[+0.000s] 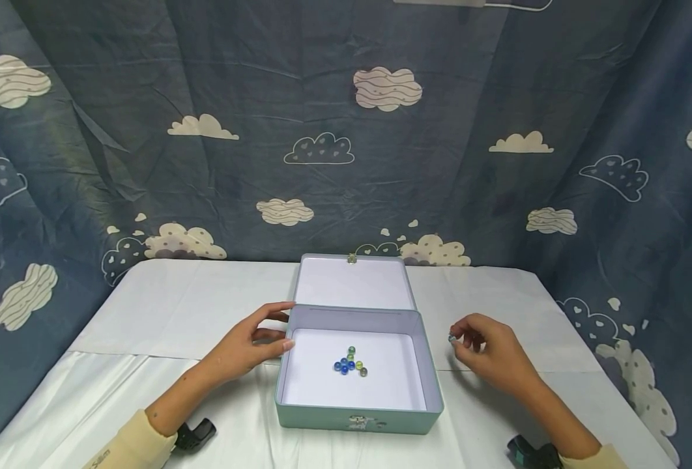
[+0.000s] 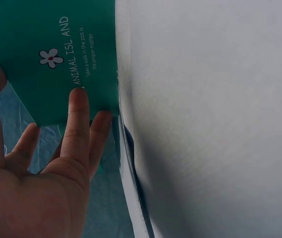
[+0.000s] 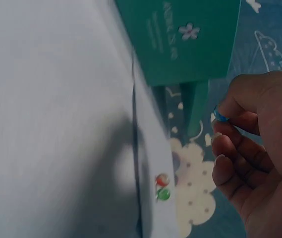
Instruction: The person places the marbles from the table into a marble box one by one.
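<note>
A green tin box (image 1: 360, 418) stands on the table with its lid (image 1: 354, 281) tipped back. Several marbles (image 1: 344, 370), blue, green, yellowish and greyish, lie in a cluster on its white floor. My left hand (image 1: 246, 345) rests on the tin's left side, thumb at the rim and fingers extended along the outer wall, as the left wrist view also shows. To the right of the tin, my right hand (image 1: 489, 352) is raised over the table. It pinches a blue marble (image 3: 221, 114) between thumb and index finger; the other fingers curl loosely.
In the right wrist view, a red marble (image 3: 162, 179) and a green marble (image 3: 163, 194) lie on the table beyond the hand's shadow. White cloth (image 1: 205, 299) covers the table. A dark curtain with clouds (image 1: 322, 195) hangs behind and at both sides.
</note>
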Demonstrator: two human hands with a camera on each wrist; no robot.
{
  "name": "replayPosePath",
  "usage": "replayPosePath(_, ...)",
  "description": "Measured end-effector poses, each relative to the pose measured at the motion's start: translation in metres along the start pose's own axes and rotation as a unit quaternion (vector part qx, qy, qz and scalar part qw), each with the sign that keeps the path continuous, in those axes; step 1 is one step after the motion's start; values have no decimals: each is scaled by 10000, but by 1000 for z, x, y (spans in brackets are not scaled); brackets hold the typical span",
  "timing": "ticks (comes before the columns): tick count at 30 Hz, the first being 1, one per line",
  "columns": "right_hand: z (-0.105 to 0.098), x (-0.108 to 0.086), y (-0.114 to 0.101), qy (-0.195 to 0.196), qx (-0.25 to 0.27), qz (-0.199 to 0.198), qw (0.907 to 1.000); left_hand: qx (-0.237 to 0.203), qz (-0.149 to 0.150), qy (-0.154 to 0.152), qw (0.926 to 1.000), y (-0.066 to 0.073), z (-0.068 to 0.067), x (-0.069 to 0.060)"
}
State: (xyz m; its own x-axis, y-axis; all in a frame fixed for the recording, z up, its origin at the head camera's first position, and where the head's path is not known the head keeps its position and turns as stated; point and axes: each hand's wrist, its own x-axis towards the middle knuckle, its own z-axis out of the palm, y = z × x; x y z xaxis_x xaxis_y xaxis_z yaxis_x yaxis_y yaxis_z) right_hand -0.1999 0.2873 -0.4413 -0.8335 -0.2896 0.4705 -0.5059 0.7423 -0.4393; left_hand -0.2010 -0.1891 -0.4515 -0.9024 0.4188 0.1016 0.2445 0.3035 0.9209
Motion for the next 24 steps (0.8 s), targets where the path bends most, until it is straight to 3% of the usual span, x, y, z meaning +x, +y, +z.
replayPosePath(24,-3,1,-48,97,819,-476,9955,18,-68,26,10000,-1,1,1)
